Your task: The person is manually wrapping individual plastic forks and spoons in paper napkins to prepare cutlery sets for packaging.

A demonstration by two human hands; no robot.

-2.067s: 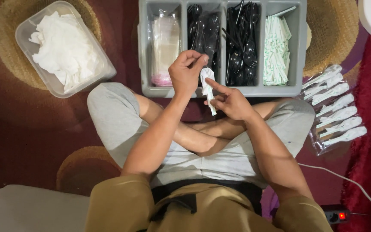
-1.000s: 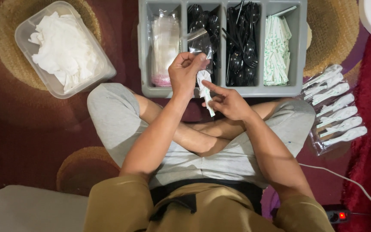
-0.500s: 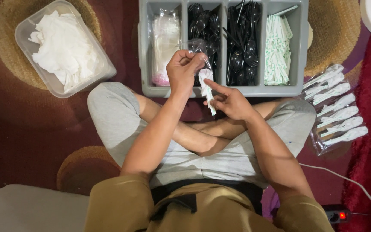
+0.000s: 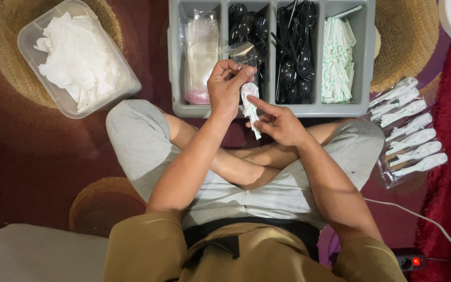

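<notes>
**Two grips on one little white bundle**

The grip of the left hand (image 4: 225,89) is closed around the top of a clear plastic sleeve (image 4: 242,52). The grip of the right hand (image 4: 277,124) is narrow: finger and thumb pinch a white folded napkin bundle (image 4: 250,104), and one finger points up along it. The bundle sits between the two hands, in the upper middle of the frame, just in front of the grey divided tray (image 4: 184,62).

What has changed? A moment ago the left hand was a bit lower and curled close over the bundle. Now it has lifted a little, and the clear sleeve stands up above the fingers, over the tray. The right hand has hardly moved. So it looks like the sleeve is being opened or held ready next to the bundle, but the bundle is not inside it yet.

The tray holds clear bags (image 4: 202,52), black plastic spoons (image 4: 293,52) and white wrapped sticks (image 4: 337,57). At the upper left sits a clear tub of white napkins (image 4: 76,57). At the right, on the red floor rug, lie packed white sets (image 4: 411,136) in a row.
</notes>
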